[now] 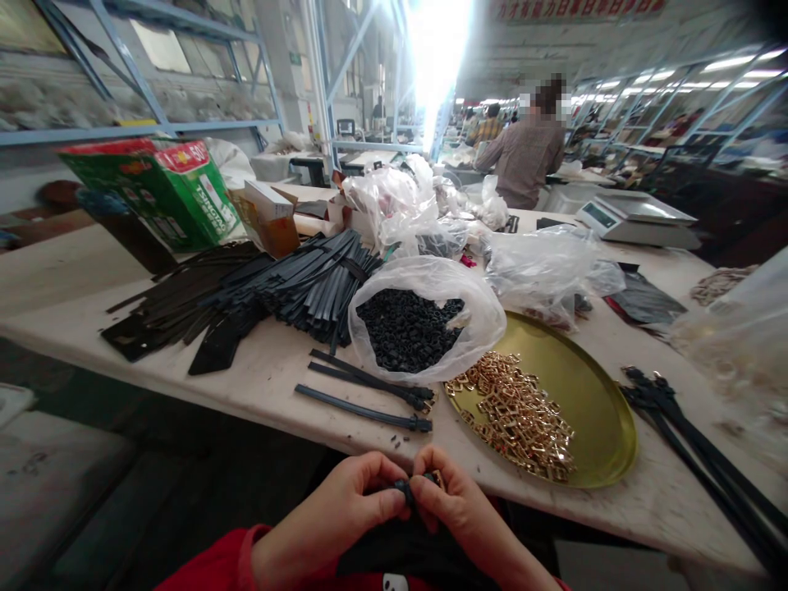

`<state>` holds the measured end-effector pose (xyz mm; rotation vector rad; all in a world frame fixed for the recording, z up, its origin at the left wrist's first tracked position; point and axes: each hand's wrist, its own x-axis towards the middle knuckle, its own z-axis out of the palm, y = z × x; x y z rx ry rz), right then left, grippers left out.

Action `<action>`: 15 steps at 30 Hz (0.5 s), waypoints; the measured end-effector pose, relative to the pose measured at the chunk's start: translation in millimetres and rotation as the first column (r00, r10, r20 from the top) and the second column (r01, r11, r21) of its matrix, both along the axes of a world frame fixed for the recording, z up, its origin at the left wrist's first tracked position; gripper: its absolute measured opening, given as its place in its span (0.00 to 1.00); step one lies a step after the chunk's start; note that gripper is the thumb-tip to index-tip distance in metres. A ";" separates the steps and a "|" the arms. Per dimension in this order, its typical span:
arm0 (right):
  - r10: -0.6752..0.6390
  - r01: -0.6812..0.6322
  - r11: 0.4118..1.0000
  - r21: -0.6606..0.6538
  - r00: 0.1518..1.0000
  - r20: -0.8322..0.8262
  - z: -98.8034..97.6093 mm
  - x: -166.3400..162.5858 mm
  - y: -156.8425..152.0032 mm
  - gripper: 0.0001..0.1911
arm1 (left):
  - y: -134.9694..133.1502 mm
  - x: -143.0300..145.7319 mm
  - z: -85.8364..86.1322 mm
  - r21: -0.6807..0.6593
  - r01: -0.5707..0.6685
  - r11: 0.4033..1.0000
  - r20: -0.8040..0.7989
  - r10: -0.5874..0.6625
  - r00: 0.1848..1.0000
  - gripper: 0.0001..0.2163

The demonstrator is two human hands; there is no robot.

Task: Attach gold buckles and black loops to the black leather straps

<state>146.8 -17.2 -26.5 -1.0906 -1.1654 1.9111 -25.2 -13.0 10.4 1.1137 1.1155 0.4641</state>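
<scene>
Strap piece (404,491): dark, pinched between both hands at the near edge of the table (271,390); its short visible part lies crosswise, left to right, while the rest is covered by fingers, so the full long axis cannot be told.
Gold buckle (437,479): at the right hand's fingertips, on the right side of the strap piece.
Left hand (348,502): thumb and forefinger grasping the strap piece.
Right hand (456,499): thumb and fingers closed round the strap piece, beside the left fingertips.
Nearest loose strap (360,407): long axis left to right, dipping slightly rightward, looped end to the right.
Two straps behind it (366,382): slanting from far left to near right, buckle ends rightward.
Gold tray (607,402): right of these, with a heap of gold buckles (526,414) in its left part.
Straps at the right (677,427): running from the tray's side toward the near right, metal ends farthest.
Plastic bag (486,308): open, holding small dark loops (406,328).
Strap bundle (308,283): fanned, left of the bag.
Far side: green box (178,197), scale (637,217), and beyond, a person (523,156) turned away.
</scene>
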 end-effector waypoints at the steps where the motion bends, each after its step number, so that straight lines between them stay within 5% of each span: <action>1: 0.014 -0.016 0.999 -0.042 0.999 -0.032 1.7 0.5 -1.4 0.19 | -1.8 -0.7 -0.7 -0.003 0.005 1.000 -0.004 -0.005 1.000 0.09; 5: 0.015 -0.013 0.999 -0.037 0.998 0.055 5.0 1.4 -6.6 0.17 | -7.1 -1.7 -1.6 0.018 0.037 0.999 -0.026 -0.036 0.999 0.10; 10: -0.136 0.021 0.947 0.319 0.929 0.343 -2.0 0.8 -15.4 0.10 | -7.0 4.7 -1.8 0.056 0.096 0.994 -0.096 -0.090 0.991 0.10; 15: -0.190 0.088 0.945 0.315 0.931 0.312 -12.9 -2.2 -18.9 0.12 | -4.4 10.0 -5.7 -0.009 0.055 0.998 -0.070 -0.055 0.996 0.12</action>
